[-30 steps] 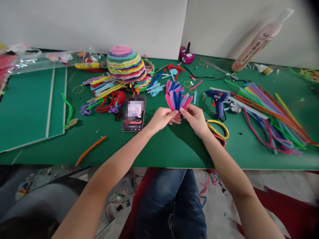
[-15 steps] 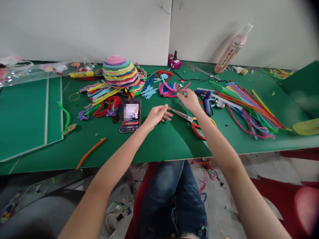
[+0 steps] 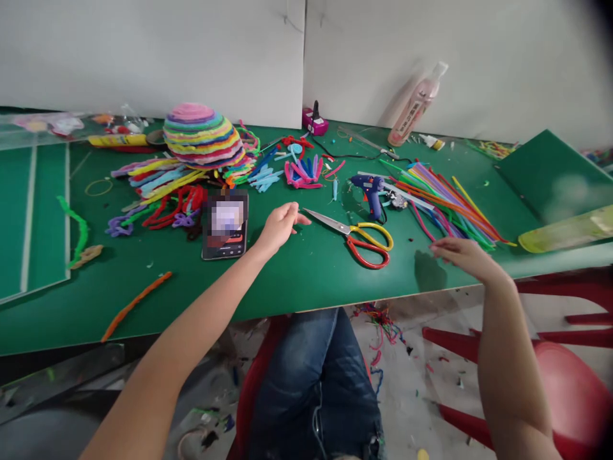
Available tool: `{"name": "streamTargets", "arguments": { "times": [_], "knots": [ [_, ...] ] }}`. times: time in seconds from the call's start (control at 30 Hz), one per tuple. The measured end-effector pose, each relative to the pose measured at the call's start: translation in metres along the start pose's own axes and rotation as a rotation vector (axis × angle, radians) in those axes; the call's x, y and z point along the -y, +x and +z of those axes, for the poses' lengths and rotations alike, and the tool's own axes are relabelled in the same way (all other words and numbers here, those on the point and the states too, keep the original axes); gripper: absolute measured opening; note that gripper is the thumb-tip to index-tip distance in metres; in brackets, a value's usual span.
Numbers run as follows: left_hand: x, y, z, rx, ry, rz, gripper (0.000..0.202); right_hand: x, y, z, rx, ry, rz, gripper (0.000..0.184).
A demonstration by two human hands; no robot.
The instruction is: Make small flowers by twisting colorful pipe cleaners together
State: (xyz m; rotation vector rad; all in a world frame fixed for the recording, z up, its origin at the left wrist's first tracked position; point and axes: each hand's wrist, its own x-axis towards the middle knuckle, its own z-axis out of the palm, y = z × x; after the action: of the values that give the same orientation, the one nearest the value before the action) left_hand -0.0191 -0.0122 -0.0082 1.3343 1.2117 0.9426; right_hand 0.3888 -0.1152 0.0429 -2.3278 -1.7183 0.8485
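My left hand (image 3: 278,227) hovers over the green table between the phone (image 3: 225,223) and the scissors (image 3: 343,229). Its thumb and index finger are pinched; anything between them is too small to make out. My right hand (image 3: 462,257) is above the table's front right, fingers loosely stretched, nothing visible in them. The scissors, with one yellow and one red handle, lie closed between my hands. Behind them are curved pink and purple pipe cleaner pieces (image 3: 302,172), a short light blue piece (image 3: 335,190) and a blue glue gun (image 3: 371,191).
A striped pipe-cleaner dome (image 3: 204,137) stands at back left, with cut pieces in front. Long pipe cleaners (image 3: 450,204) lie at right, near a yellow-green bag (image 3: 565,230). A pink bottle (image 3: 416,105) leans on the wall. One orange pipe cleaner (image 3: 136,306) lies at front left.
My right hand has moved from beside the pink pieces to the front right, uncovering the glue gun and scissors handles. My left hand stays near the scissors' tip. The view has turned right.
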Motion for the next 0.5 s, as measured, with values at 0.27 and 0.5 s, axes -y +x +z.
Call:
{"name": "streamTargets", "arguments": {
  "times": [0.27,0.5],
  "knots": [
    [-0.008,0.0,-0.008,0.003,-0.087,-0.075,0.073,-0.039,0.031,-0.023,-0.377,-0.316,0.364,0.029],
    [-0.009,0.003,-0.009,-0.017,-0.115,-0.119,0.075,-0.027,0.026,-0.009,-0.309,-0.426,0.375,0.05]
  ]
}}
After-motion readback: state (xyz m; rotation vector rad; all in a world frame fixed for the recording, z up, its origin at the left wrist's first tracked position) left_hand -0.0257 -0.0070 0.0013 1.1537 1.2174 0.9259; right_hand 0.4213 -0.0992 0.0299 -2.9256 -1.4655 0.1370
